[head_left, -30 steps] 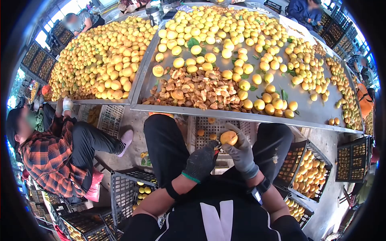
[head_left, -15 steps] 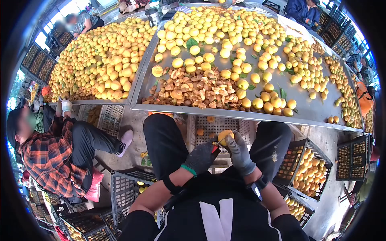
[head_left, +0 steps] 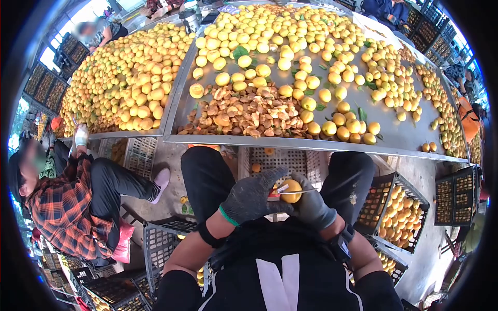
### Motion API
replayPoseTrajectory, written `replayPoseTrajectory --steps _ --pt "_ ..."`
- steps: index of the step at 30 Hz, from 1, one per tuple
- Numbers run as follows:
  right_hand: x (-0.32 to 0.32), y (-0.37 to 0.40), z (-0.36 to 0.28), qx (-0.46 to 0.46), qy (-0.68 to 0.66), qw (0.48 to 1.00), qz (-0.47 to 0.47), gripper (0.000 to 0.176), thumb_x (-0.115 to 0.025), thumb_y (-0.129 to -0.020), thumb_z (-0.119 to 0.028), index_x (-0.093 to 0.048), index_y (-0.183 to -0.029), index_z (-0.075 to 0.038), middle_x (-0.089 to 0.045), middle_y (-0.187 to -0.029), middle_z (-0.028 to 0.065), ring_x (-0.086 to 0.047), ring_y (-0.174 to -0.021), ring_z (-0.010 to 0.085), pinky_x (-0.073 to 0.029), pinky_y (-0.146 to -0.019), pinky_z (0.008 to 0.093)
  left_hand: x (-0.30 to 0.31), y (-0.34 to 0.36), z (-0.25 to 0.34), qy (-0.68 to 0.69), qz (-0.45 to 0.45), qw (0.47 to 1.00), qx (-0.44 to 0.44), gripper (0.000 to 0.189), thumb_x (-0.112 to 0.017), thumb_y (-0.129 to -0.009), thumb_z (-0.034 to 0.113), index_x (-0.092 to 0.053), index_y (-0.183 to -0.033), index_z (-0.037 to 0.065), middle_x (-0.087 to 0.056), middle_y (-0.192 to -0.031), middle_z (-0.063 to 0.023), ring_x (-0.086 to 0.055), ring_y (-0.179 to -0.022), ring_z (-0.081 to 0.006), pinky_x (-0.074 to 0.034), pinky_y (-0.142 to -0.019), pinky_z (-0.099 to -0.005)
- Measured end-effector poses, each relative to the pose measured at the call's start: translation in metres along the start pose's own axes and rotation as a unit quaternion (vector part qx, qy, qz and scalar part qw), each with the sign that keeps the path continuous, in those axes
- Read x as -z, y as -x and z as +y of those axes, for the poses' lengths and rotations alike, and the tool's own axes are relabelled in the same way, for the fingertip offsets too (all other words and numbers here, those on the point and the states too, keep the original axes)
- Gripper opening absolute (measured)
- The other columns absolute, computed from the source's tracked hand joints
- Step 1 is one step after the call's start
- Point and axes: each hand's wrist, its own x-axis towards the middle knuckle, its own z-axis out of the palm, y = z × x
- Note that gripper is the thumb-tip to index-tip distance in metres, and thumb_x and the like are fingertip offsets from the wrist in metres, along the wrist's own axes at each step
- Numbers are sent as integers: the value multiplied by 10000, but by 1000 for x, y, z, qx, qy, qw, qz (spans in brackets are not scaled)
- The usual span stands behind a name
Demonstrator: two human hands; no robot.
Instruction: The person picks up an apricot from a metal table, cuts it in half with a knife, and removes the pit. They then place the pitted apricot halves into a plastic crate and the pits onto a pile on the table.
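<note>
My left hand [head_left: 254, 199], in a dark glove with a green cuff, is closed around a small knife with a red handle. The knife's thin blade [head_left: 310, 191] lies across a yellow-orange fruit [head_left: 291, 192]. My right hand [head_left: 315, 208], in a grey glove, grips that fruit from its right side. Both hands are close together between my knees, below the metal table's front edge [head_left: 290, 143]. A crate [head_left: 263, 161] with a few orange fruits stands beneath them.
Whole fruits [head_left: 140, 78] and a pile of brown cut pieces [head_left: 249, 114] lie on the metal tables. A co-worker in a plaid shirt [head_left: 67, 207] sits at the left. Crates of fruit [head_left: 400, 217] stand at the right, another crate [head_left: 166, 249] at the lower left.
My left hand has risen and spread around the fruit's left side, and the knife now lies across the fruit. The fruit has moved slightly lower. The view has shifted a little.
</note>
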Motion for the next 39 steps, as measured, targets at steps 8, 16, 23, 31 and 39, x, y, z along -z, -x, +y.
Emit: replayPoseTrajectory --steps 8,16,23,31,39 --pt "2 4 3 158 241 957 -20 452 -415 -956 -469 -536 -1128 -68 -618 -991 72 -608 -862 124 -492 -734 226 -2 0 1 -82 -25 990 -110 681 -783 -625 457 -582 -1172 107 -630 -882 -111 -646 -712 -296 -512 -580 -375" --pt "-5 5 -13 53 71 996 9 392 -530 -897 -445 -554 -1041 -80 -608 -890 57 -595 -781 163 -466 -671 247 -3 -2 -5 -31 50 987 -146 638 -753 -637 382 -571 -1199 140 -624 -884 -102 -618 -672 -306 -486 -567 -404" --pt "1 3 -24 144 149 977 -57 474 -678 -802 -156 -469 -1196 3 -550 -1132 179 -560 -1045 294 -441 -908 343 2 -10 0 -55 9 985 -161 582 -774 -622 397 -623 -1120 135 -636 -873 -93 -634 -727 -292 -493 -566 -372" --pt "-14 -22 56 216 260 914 225 460 -667 -803 -203 -457 -1172 -28 -538 -1069 150 -571 -970 293 -470 -812 344 -21 -10 4 47 114 985 -121 444 -743 -709 273 -635 -1093 77 -662 -975 -85 -623 -771 -312 -511 -691 -341" --pt "-12 -35 -5 245 200 911 263 329 -329 -972 -193 -595 -1001 -2 -602 -753 176 -594 -679 258 -454 -643 352 -62 -18 17 391 214 872 202 255 -611 -884 177 -627 -1080 14 -656 -949 -79 -623 -821 -171 -488 -708 -287"
